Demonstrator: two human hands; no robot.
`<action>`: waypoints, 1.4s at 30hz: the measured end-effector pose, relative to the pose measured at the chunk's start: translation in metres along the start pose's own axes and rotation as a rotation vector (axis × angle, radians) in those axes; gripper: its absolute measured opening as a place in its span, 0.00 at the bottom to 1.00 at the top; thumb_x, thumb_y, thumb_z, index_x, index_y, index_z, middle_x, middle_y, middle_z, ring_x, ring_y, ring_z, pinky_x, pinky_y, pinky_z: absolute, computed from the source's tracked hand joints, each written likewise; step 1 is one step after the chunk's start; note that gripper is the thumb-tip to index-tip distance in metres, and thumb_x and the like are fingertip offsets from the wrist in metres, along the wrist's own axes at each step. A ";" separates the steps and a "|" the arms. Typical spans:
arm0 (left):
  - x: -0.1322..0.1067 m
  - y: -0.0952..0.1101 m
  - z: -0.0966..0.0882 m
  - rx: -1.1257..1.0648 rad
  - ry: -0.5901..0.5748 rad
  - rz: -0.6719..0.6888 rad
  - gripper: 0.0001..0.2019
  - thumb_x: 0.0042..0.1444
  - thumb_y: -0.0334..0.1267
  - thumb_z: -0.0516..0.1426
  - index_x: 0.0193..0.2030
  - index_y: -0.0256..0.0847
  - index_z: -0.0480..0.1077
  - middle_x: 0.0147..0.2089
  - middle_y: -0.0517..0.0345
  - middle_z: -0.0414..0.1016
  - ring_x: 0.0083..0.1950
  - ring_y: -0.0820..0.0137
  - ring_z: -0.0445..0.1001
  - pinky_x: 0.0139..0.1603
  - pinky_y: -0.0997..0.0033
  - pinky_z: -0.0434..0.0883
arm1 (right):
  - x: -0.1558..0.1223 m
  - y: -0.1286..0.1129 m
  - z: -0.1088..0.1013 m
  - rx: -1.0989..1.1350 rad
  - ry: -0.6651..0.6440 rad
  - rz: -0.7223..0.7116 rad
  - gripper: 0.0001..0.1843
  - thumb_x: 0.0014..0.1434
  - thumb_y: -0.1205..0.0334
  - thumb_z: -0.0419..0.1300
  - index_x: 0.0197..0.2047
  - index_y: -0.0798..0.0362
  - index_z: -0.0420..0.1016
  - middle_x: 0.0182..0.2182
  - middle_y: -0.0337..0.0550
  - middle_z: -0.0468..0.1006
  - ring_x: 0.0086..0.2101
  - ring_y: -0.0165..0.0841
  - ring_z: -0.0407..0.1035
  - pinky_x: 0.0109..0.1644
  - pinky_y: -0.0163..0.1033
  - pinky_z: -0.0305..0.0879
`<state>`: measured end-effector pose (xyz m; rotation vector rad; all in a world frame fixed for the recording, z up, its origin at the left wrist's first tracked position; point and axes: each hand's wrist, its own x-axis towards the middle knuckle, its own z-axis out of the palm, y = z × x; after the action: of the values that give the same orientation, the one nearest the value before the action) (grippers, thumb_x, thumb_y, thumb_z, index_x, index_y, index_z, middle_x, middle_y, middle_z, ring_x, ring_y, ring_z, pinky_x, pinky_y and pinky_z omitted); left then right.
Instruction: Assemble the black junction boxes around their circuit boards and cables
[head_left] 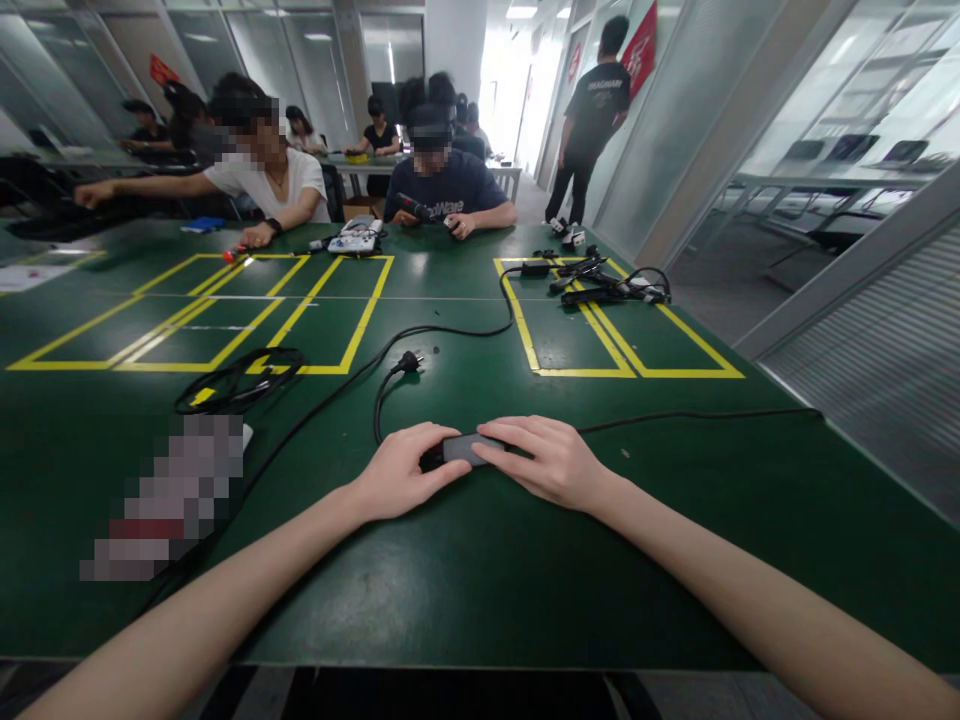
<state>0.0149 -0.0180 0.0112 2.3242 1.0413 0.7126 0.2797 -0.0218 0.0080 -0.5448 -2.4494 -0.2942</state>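
Note:
A small dark power adapter lies on the green table in front of me. My left hand grips its left end, fingers curled round it. My right hand rests over its right end, fingers pressed on top. A black cable runs from the adapter's left side in a loop to a loose plug. Another black cable leads right from the adapter toward the table edge.
Yellow tape boxes mark the table's left and right. A coiled black cable lies left; a pile of adapters and cables sits far right. Two seated people work at the far side. One person stands in the aisle.

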 end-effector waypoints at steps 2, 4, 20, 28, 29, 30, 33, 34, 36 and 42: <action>0.000 0.002 -0.001 -0.028 0.030 0.008 0.15 0.66 0.50 0.62 0.51 0.41 0.77 0.43 0.55 0.82 0.40 0.65 0.78 0.43 0.66 0.75 | -0.001 0.001 0.002 -0.005 -0.009 0.009 0.19 0.73 0.68 0.53 0.61 0.47 0.78 0.54 0.50 0.83 0.51 0.39 0.79 0.50 0.43 0.79; 0.000 0.005 -0.002 -0.025 0.070 0.038 0.15 0.64 0.50 0.64 0.48 0.41 0.76 0.42 0.55 0.80 0.39 0.65 0.77 0.43 0.65 0.75 | -0.001 0.001 0.003 -0.014 -0.026 0.015 0.18 0.73 0.67 0.52 0.59 0.49 0.78 0.54 0.52 0.83 0.48 0.38 0.80 0.48 0.43 0.79; 0.000 0.001 0.002 0.189 0.112 0.196 0.13 0.67 0.49 0.62 0.47 0.41 0.73 0.41 0.53 0.79 0.42 0.61 0.77 0.44 0.62 0.72 | 0.002 0.000 0.001 0.145 -0.009 0.105 0.13 0.74 0.58 0.58 0.57 0.51 0.78 0.45 0.50 0.86 0.39 0.37 0.81 0.42 0.41 0.75; 0.001 -0.003 0.001 0.231 0.117 0.252 0.13 0.68 0.50 0.61 0.47 0.41 0.76 0.41 0.52 0.81 0.42 0.60 0.77 0.44 0.61 0.72 | 0.009 0.000 -0.005 0.035 -0.077 -0.005 0.16 0.76 0.60 0.54 0.60 0.57 0.74 0.46 0.53 0.85 0.42 0.40 0.80 0.43 0.43 0.74; 0.001 -0.003 0.001 0.223 0.124 0.257 0.14 0.68 0.50 0.62 0.48 0.41 0.76 0.41 0.52 0.82 0.42 0.60 0.77 0.44 0.61 0.72 | 0.009 0.000 -0.006 0.029 -0.064 -0.013 0.15 0.75 0.61 0.54 0.58 0.57 0.75 0.45 0.52 0.85 0.41 0.40 0.80 0.43 0.43 0.74; 0.001 -0.003 0.000 0.216 0.131 0.261 0.14 0.68 0.50 0.62 0.49 0.41 0.77 0.42 0.51 0.82 0.43 0.60 0.77 0.45 0.61 0.72 | 0.009 0.000 -0.006 0.030 -0.052 -0.014 0.14 0.75 0.62 0.55 0.57 0.57 0.75 0.45 0.52 0.86 0.41 0.39 0.80 0.43 0.43 0.74; 0.002 -0.003 0.000 0.215 0.150 0.285 0.15 0.69 0.50 0.61 0.50 0.39 0.77 0.41 0.50 0.83 0.42 0.60 0.77 0.44 0.61 0.73 | 0.008 0.001 -0.006 0.030 -0.071 0.003 0.14 0.76 0.61 0.54 0.57 0.57 0.76 0.45 0.52 0.85 0.42 0.39 0.79 0.43 0.43 0.74; 0.002 -0.003 0.000 0.223 0.158 0.298 0.16 0.69 0.50 0.61 0.50 0.38 0.77 0.40 0.50 0.83 0.41 0.60 0.77 0.43 0.61 0.73 | 0.009 0.001 -0.006 0.025 -0.098 0.003 0.15 0.76 0.59 0.53 0.57 0.57 0.76 0.46 0.52 0.85 0.42 0.40 0.79 0.44 0.43 0.74; 0.001 -0.003 0.001 0.238 0.175 0.322 0.17 0.70 0.51 0.60 0.49 0.36 0.78 0.37 0.50 0.82 0.38 0.61 0.76 0.41 0.61 0.72 | 0.009 0.000 -0.006 -0.001 -0.167 -0.015 0.19 0.76 0.54 0.53 0.61 0.56 0.74 0.49 0.54 0.83 0.45 0.41 0.78 0.46 0.44 0.74; 0.000 -0.004 0.005 0.220 0.181 0.330 0.19 0.72 0.51 0.57 0.50 0.35 0.77 0.37 0.50 0.83 0.36 0.63 0.78 0.40 0.62 0.73 | 0.010 -0.005 -0.005 -0.109 -0.271 -0.033 0.23 0.76 0.56 0.53 0.71 0.46 0.68 0.52 0.52 0.81 0.39 0.37 0.77 0.43 0.41 0.73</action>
<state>0.0160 -0.0172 0.0050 2.7004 0.8544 0.9928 0.2726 -0.0248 0.0182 -0.6268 -2.7179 -0.3922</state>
